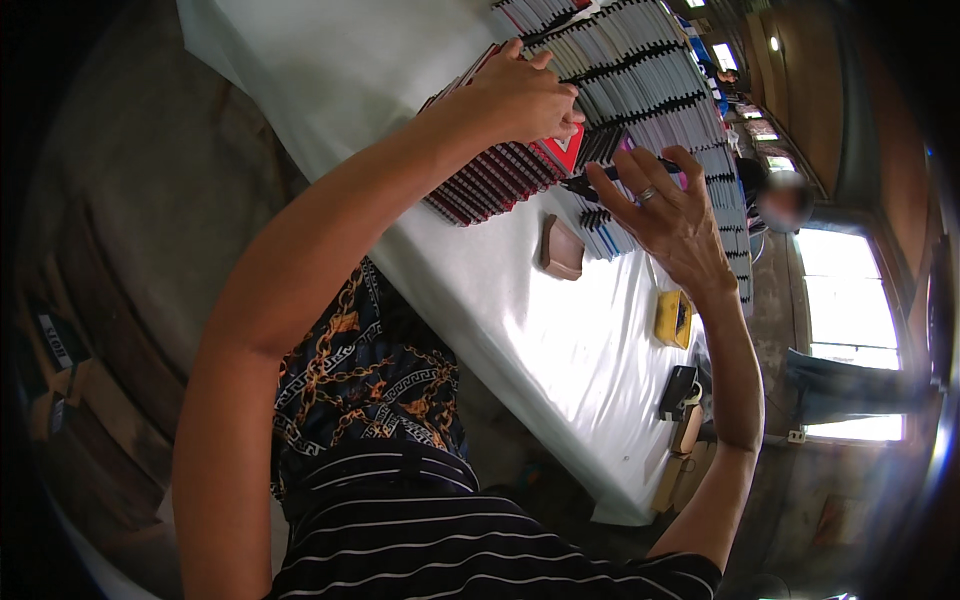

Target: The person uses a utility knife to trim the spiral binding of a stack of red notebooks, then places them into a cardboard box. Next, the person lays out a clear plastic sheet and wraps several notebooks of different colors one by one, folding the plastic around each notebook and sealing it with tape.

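Observation:
A tight pile of red spiral-bound notebooks (490, 185) stands on the white-covered table, its dark coil bindings facing me. Over its top and far right corner my left hand (530, 95) is closed, fingers bent around the upper notebooks; a bit of bright red cover shows below its thumb. To the right, my right hand (665, 205) is raised with its fingers spread and slightly curled, a ring on one finger. It holds nothing and hangs in front of the long stacks of notebooks with black bindings (650, 85).
On the white table covering (480, 290) lie a brown block-like piece (562, 248), a yellow container (673, 320) and a black object (678, 392). Cardboard pieces (683, 475) sit at the near right end. Another person (785, 205) is beyond the stacks.

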{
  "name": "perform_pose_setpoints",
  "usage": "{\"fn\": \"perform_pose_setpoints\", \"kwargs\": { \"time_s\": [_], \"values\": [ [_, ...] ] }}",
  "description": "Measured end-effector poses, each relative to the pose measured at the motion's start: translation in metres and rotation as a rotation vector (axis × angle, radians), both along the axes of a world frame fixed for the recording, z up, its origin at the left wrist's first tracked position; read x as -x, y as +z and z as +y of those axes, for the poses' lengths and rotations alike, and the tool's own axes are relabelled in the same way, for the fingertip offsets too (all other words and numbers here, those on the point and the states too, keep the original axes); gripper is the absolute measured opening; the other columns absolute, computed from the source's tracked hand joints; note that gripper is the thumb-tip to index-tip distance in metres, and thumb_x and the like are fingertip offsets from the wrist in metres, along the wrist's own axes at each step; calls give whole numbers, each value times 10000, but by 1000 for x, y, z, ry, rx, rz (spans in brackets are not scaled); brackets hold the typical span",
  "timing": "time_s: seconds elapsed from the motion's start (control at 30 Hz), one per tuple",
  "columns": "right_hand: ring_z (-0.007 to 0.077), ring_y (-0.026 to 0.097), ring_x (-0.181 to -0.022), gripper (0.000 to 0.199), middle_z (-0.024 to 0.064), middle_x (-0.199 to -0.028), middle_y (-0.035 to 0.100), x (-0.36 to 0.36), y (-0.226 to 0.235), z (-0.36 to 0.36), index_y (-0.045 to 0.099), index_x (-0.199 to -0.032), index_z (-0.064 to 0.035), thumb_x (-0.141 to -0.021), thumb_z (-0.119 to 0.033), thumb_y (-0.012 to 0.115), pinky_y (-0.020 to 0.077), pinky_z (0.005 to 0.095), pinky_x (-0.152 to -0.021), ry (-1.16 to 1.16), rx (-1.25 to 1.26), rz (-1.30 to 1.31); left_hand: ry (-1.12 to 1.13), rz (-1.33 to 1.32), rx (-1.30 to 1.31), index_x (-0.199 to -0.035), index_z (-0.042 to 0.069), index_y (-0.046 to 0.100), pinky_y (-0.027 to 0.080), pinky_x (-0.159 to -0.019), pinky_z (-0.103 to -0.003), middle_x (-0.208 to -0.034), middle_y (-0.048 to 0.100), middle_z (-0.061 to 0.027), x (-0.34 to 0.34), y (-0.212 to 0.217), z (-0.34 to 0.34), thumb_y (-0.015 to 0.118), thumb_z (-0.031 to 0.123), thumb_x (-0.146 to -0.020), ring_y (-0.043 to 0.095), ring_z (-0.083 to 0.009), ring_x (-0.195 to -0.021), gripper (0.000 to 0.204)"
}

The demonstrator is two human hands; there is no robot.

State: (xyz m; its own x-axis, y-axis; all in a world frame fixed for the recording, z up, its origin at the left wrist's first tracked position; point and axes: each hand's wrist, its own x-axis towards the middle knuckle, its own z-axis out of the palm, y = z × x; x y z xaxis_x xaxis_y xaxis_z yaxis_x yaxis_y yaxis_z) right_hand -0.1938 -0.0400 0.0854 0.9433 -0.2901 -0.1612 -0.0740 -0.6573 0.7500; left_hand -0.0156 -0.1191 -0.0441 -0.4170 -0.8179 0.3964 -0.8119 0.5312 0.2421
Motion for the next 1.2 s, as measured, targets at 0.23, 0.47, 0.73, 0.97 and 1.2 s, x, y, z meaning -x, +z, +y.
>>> {"fn": "perform_pose_setpoints", "kwargs": {
  "time_s": [0.23,0.47,0.73,0.97,1.2],
  "values": [
    [158,565,-1009,254,44,-1052,593,2,-17,26,601,-1076,-109,-841,-202,630,456,324,-813,-450,2,29,7,22,-8,-1134,331,702,275,-1102,-520,-1405,515,73,4,-1,0,438,475,-959,410,-281,-1353,348],
    [279,588,-968,297,101,-1030,605,26,-35,53,631,-1101,-113,-872,-301,649,436,407,-854,-551,-34,-431,-27,-67,-29,-1282,333,600,237,-1125,-512,-1444,475,37,-4,10,13,426,473,-971,368,-298,-1380,383],
    [288,597,-911,380,113,-987,612,181,-180,178,610,-1155,-103,-875,-352,673,439,417,-767,-1177,-102,-835,-94,1,123,-1327,324,553,200,-1122,-547,-1456,459,3,-19,17,20,433,479,-969,353,-302,-1388,408],
    [290,429,-1232,473,111,-1285,485,205,-253,208,559,-1296,-159,-937,-465,550,277,483,-1048,-1365,-49,-1198,-204,74,161,-1366,317,512,167,-1121,-578,-1466,445,-27,-19,8,7,438,484,-967,341,-306,-1394,439],
    [313,431,-1212,471,158,-1291,482,207,-257,201,550,-1272,-141,-924,-458,573,312,537,-987,-1235,-20,-1231,-382,190,83,-1404,310,471,134,-1119,-609,-1477,432,-57,-37,-19,-58,444,489,-965,328,-310,-1401,476]
  ]
}}
